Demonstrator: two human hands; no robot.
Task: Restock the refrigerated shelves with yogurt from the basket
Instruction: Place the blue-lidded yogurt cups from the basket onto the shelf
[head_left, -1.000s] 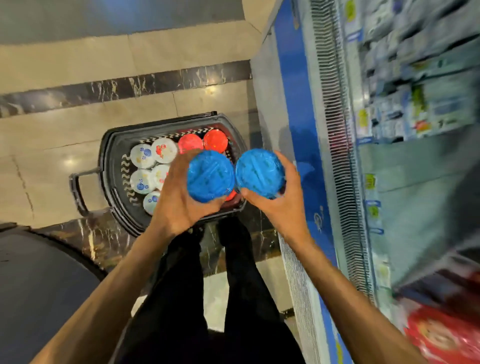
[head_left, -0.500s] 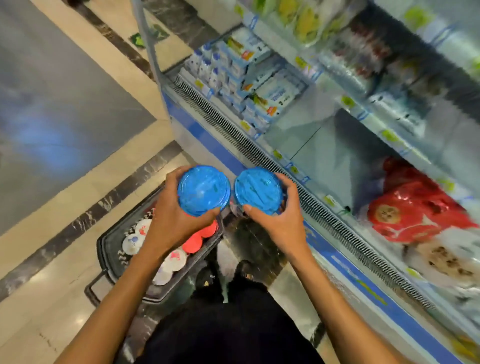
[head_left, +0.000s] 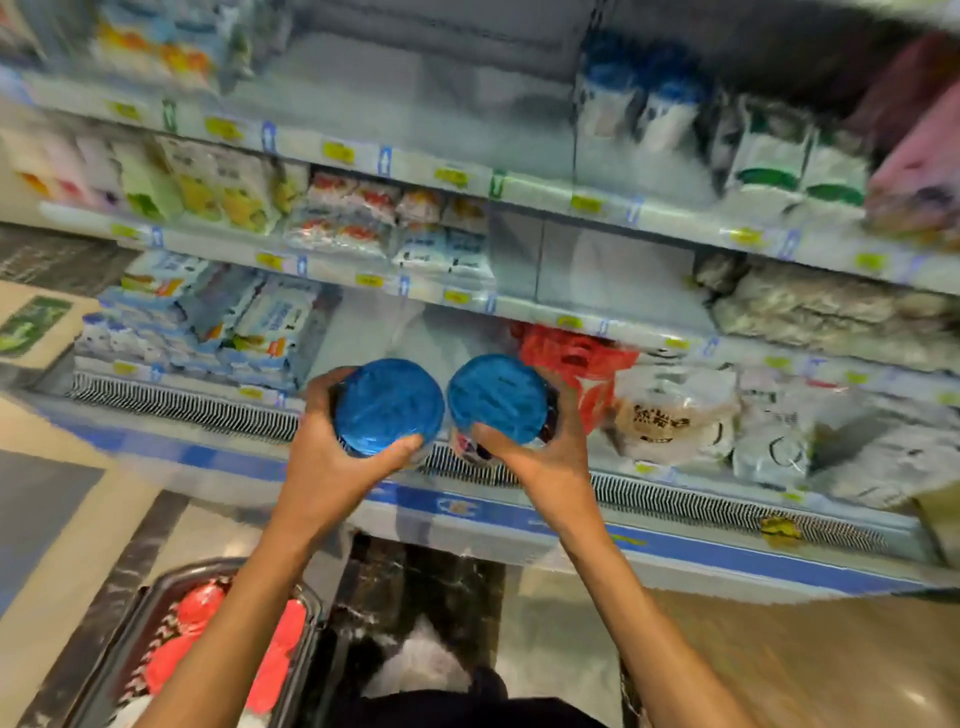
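Left hand (head_left: 332, 457) grips one blue-lidded yogurt tub (head_left: 389, 405) and the right hand (head_left: 545, 452) grips another blue-lidded tub (head_left: 496, 397), side by side, almost touching, held up in front of the fridge's bottom shelf (head_left: 467, 332). Down at lower left, the dark basket (head_left: 130, 634) on the floor holds red-lidded cups (head_left: 202, 603); the shelves are pretty blurry.

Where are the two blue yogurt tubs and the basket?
left blue tub (head_left: 389, 405): head view, centre of its blue lid.
right blue tub (head_left: 496, 397): head view, centre of its blue lid.
basket (head_left: 127, 644): head view, its dark left rim.
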